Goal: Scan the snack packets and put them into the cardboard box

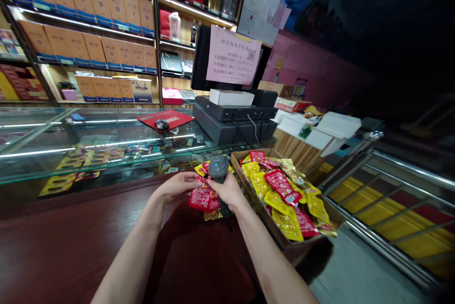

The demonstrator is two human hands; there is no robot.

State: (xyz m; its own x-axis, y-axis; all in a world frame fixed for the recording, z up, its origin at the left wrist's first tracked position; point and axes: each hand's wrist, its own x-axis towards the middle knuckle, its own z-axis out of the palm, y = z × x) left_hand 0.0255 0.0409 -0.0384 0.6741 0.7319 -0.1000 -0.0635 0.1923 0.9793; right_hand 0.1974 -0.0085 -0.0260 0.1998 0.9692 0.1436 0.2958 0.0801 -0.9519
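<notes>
Over the dark red counter [88, 228], my left hand [179, 184] has its fingers closed on a red snack packet [200, 198]. My right hand [229, 190] is wrapped round a grey handheld scanner [218, 166], and its fingertips also meet the packets beside my left fingers. The scanner's head points away from me and shows a small blue light. More red and yellow packets lie under and behind the scanner, partly hidden by it and by my hands. Just right of my right hand stands a cardboard box [243, 178] full of red, yellow and gold packets [280, 186].
Beyond the counter is a glass display case [106, 152] with a mouse [162, 124] on a red mat [177, 119]. A monitor [201, 59] and a black cash drawer [231, 128] stand behind the box. Metal railings [398, 176] run along the right; shelves of boxes fill the back left.
</notes>
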